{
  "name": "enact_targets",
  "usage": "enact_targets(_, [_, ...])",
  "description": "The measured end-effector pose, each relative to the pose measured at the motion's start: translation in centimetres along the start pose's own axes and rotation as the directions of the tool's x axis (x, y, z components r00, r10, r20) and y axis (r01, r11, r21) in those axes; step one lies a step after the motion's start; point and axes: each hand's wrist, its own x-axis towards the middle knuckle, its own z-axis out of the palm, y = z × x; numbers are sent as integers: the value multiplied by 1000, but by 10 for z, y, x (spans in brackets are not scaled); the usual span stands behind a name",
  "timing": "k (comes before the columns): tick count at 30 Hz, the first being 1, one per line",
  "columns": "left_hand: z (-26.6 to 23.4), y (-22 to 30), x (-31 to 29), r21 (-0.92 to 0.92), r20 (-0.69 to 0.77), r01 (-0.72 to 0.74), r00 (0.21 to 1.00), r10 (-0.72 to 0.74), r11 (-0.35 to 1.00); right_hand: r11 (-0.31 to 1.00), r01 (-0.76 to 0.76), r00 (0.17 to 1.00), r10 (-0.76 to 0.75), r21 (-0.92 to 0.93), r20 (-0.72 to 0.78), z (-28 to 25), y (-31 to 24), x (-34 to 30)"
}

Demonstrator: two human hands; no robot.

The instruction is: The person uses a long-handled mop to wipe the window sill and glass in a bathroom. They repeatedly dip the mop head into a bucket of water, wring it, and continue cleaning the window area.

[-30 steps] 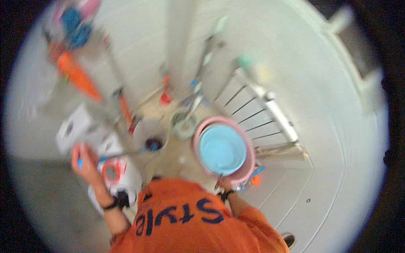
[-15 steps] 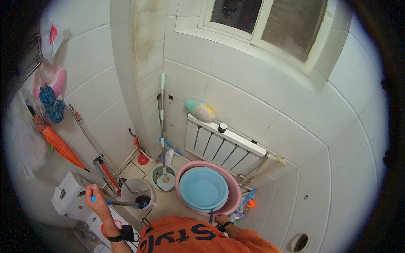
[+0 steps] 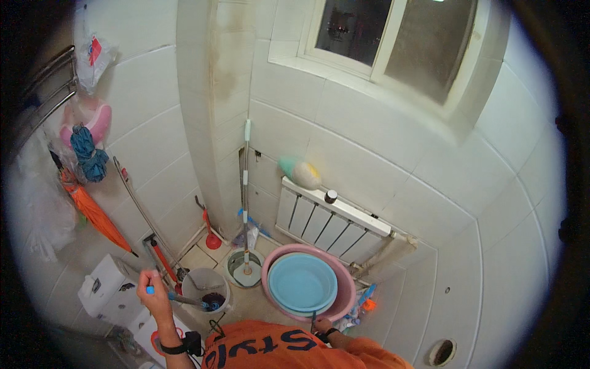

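My left hand [image 3: 155,294] is closed round a blue-tipped handle [image 3: 184,299]. The handle slants down to the right into a whitish bucket [image 3: 228,296], where its dark head [image 3: 213,301] shows; whether that is a brush or a mop I cannot tell. My right hand [image 3: 321,326] is low, by the near rim of a pink basin [image 3: 349,289]. Its fingers look curled at a thin dark stick [image 3: 314,318], which is mostly hidden. A light blue basin [image 3: 301,283] sits inside the pink one, apart from my hand.
A spin mop [image 3: 246,184] stands in a round bucket [image 3: 229,267] in the corner. A red plunger [image 3: 212,240] rests nearby. A white radiator [image 3: 332,215] lines the far wall. An orange umbrella [image 3: 98,215] hangs at left, above a white toilet [image 3: 104,289].
The whole view has shifted, so the room sits a little lower and farther right. My left hand keeps its grip on the handle; my right hand stays by the pink basin.
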Motion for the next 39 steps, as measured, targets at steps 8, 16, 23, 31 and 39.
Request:
enact_targets(8, [37,23,-1,-13,420,65,906,-53,998,336,920,294,-932,202,212,61,-274,-116])
enact_targets(16, [42,56,6,-141,463,-412,776,428,900,65,996,41,-943,63,329,156,-382,-206])
enact_targets(23, [41,27,24,-67,542,-203,815,206,977,-62,993,-48,-989,-100,138,168,-394,-201])
enact_targets(31, [88,-32,129,6,457,-251,861,221,968,133,959,61,-960,-252,-273,11,-401,-190])
enact_targets(39, [221,-36,121,29,526,-406,783,332,913,250,830,-248,-635,-498,-732,-230,-370,-272])
